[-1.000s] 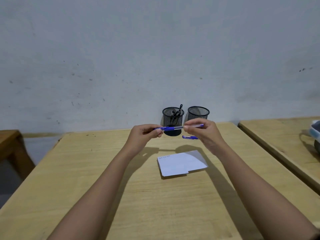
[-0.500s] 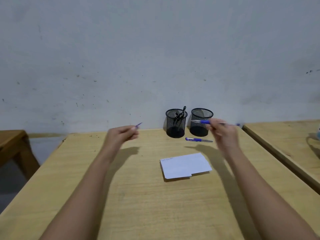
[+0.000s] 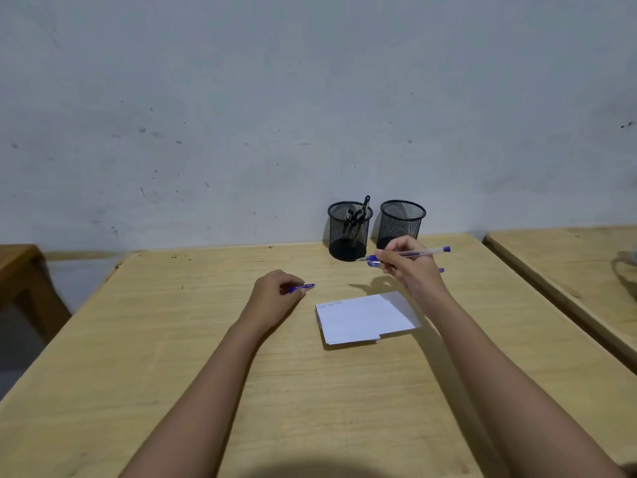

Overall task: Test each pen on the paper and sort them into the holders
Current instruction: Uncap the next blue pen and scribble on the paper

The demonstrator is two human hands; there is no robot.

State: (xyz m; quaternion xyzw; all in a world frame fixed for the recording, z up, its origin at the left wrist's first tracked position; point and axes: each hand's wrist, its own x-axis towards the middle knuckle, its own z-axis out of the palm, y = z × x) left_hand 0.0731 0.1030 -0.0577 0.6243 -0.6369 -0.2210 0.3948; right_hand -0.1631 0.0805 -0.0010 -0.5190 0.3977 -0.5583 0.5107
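Note:
My right hand (image 3: 408,270) holds an uncapped blue pen (image 3: 422,251) above the table, tip pointing left, just behind the white paper (image 3: 365,317). My left hand (image 3: 275,294) pinches the blue pen cap (image 3: 303,288) low over the wooden table (image 3: 172,339), left of the paper. Another blue pen (image 3: 374,264) lies on the table behind my right hand, mostly hidden by it. Two black mesh holders stand by the wall: the left holder (image 3: 349,231) has black pens in it, the right holder (image 3: 401,222) shows nothing inside.
A second wooden table (image 3: 568,263) stands to the right across a narrow gap. A wooden stool or bench (image 3: 20,277) is at the far left. The grey wall runs right behind the holders.
The hands pulled the cap off the pen and moved apart. Since then my left hand has dropped to the table with the cap, and my right hand came down toward the paper.

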